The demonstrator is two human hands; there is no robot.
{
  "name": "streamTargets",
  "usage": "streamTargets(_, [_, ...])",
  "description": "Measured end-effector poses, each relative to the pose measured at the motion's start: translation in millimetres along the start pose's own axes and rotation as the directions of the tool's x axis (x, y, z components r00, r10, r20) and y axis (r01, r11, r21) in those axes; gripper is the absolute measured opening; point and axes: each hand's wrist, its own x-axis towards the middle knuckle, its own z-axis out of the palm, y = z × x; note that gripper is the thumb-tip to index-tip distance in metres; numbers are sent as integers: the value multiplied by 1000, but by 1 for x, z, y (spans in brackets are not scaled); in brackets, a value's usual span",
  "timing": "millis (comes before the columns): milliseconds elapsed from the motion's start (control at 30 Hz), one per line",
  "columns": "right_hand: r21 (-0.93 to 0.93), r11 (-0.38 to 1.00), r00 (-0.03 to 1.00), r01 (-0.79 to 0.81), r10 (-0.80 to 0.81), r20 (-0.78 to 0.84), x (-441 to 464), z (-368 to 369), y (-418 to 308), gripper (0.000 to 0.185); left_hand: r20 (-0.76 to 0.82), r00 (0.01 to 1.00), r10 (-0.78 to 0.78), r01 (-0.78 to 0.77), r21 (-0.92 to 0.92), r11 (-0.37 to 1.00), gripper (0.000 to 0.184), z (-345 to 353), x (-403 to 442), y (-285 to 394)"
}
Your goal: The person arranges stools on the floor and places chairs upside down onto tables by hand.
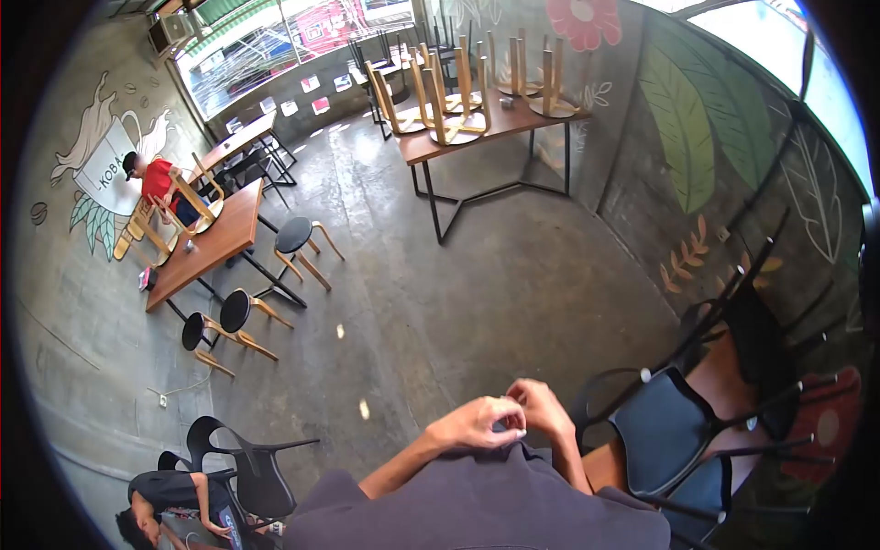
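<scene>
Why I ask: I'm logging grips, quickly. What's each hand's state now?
Left hand: curled; whether it holds anything cannot be told.
Right hand: also curled, partly hidden; its grip cannot be told.

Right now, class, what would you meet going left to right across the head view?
Person in red shirt, rightmost black-topped stool, left hand, right hand, upper blue-grey chair seat, lower red wall flower.
</scene>
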Motion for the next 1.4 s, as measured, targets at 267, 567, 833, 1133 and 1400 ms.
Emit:
streamTargets(267, [70, 963, 924, 260, -228, -306, 222, -144, -71, 24, -623, 782, -27, 234, 253, 939, 11, -173, 75, -28])
streamTargets(567, [513, 836, 980, 195, -153, -124, 341, -175, -41, 17, -405, 884, -234, 244, -29, 969, 12, -241, 163, -128])
streamTargets(833, [413, 910, 969, 24, 81, -235, 449, -259, 9, 22, -52, 998, -23, 26, 73, 997, 13, -374, 367, -186])
streamTargets(1133, [470, 868, 614, -159, 460, -641, 474, -345, 75, 18, 137, 938, 320, -314, -62, 947, 16, -441, 610, -172])
streamTargets(1400, [732, 670, 509, -124, 676, -533, 508, -330, 209, 22, 586, 786, 197, -69, -234, 970, 34, -371, 704, -237])
